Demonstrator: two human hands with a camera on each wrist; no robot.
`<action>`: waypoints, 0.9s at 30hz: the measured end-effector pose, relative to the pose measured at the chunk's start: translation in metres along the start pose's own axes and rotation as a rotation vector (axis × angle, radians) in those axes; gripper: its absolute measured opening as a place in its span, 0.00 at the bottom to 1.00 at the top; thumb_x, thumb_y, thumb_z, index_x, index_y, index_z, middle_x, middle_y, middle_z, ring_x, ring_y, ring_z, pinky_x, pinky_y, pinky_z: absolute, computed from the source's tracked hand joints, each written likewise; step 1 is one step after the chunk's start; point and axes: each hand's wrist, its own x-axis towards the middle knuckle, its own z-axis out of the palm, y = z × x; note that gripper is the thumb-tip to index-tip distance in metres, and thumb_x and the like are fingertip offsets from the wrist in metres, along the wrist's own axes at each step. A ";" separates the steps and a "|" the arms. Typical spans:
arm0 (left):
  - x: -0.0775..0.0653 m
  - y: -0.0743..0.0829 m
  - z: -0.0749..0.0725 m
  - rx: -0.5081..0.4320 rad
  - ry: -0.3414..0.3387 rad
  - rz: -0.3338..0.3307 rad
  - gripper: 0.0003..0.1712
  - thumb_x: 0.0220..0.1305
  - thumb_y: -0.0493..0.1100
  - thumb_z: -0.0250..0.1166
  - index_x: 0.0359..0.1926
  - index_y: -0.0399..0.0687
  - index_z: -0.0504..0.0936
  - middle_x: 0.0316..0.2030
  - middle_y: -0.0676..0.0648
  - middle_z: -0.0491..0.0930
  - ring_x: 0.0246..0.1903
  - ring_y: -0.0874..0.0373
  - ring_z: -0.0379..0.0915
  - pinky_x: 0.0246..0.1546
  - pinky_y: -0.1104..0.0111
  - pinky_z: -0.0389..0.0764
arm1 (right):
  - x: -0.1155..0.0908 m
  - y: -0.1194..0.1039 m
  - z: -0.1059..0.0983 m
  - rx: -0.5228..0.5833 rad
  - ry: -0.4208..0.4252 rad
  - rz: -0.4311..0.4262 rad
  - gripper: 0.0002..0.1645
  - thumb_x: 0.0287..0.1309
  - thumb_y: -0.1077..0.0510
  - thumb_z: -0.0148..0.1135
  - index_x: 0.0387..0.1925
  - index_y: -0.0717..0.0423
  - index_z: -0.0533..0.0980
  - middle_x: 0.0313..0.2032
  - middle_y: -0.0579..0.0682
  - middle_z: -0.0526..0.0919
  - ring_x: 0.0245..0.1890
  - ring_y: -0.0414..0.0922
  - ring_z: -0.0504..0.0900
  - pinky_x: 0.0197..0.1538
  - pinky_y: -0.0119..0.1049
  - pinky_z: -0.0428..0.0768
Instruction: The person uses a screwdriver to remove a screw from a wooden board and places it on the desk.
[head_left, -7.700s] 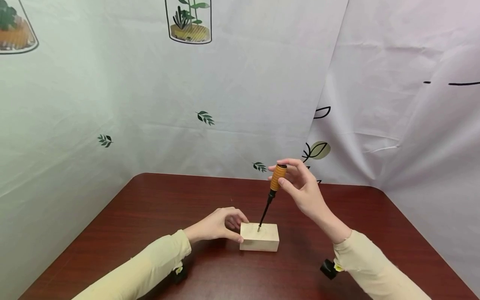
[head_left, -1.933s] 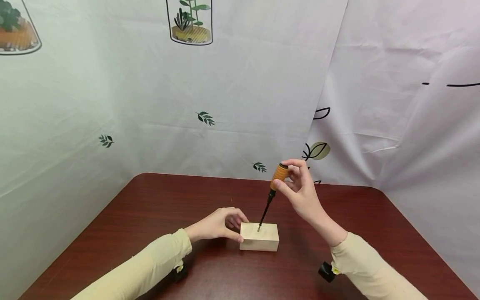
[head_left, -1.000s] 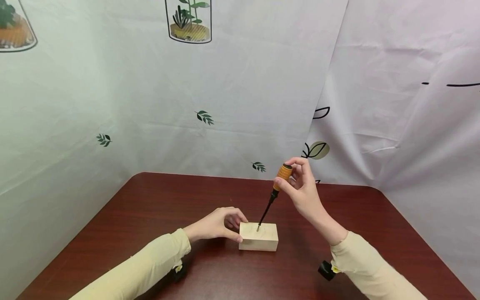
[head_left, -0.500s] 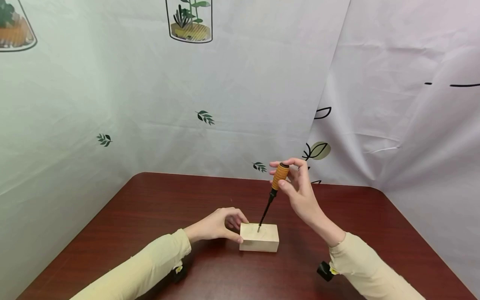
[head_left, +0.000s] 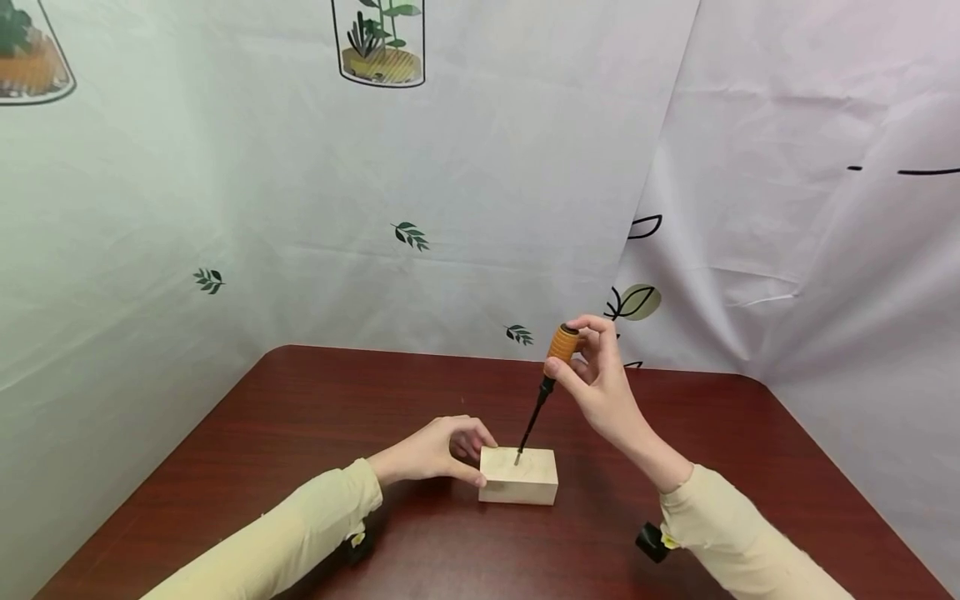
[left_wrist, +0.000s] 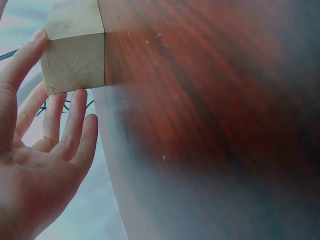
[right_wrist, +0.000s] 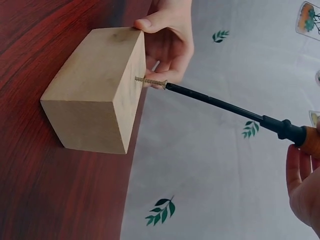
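Pinching a screwdriver (head_left: 545, 388) by its orange handle, the right hand (head_left: 606, 387) holds it slanted, the shaft pointing down and toward the left hand (head_left: 432, 450). That left hand grips the nearer end of a pale wooden block (head_left: 519, 490), thumb and fingers on opposite sides. The block lies on the reddish-brown table (head_left: 330, 392), just beside the left hand and below the right. A screw (right_wrist: 151, 82) stands in its top face, apparently touching the screwdriver's tip, though the contact is small to judge.
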 end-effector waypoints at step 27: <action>0.001 0.002 0.000 0.018 0.003 -0.005 0.24 0.50 0.49 0.79 0.49 0.58 0.82 0.39 0.52 0.80 0.41 0.59 0.81 0.44 0.71 0.82 | 0.002 0.001 -0.007 0.073 0.002 -0.018 0.25 0.64 0.75 0.50 0.61 0.67 0.59 0.51 0.57 0.77 0.50 0.39 0.83 0.52 0.32 0.84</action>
